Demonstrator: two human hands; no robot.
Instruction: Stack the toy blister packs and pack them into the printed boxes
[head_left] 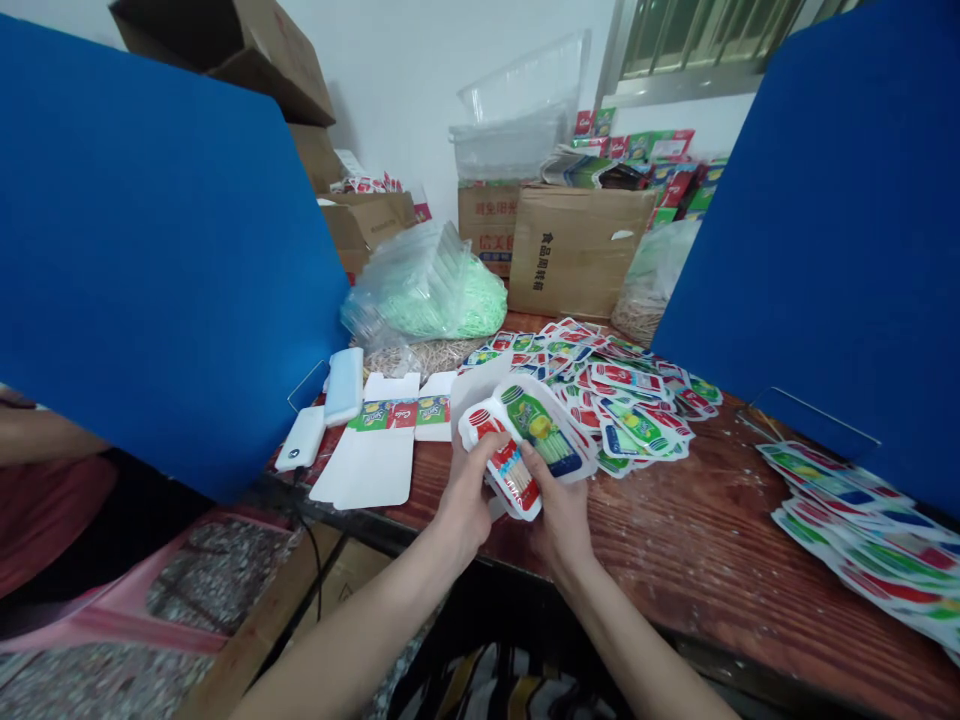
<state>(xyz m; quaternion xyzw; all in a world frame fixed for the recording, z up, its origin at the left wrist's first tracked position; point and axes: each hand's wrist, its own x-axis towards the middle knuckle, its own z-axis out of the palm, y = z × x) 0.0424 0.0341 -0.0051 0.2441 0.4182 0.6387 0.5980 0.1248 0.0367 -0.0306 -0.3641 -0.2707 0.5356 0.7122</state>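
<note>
Both of my hands are raised over the front edge of the table, close together. My left hand is closed, its thumb pressing on a red bottle-shaped candy packet with pale sticks showing in its window. My right hand is closed around the lower edge of a green bottle-shaped packet with a lemon print, its thumb lying where the two packets overlap. Behind them stands a white card flap, partly covered. What my other fingers grip underneath is hidden.
Loose packets lie heaped behind my hands; more are stacked at right. An unfolded printed carton and a white power bank lie left. Blue partitions flank the table. Cardboard boxes and plastic bags stand behind.
</note>
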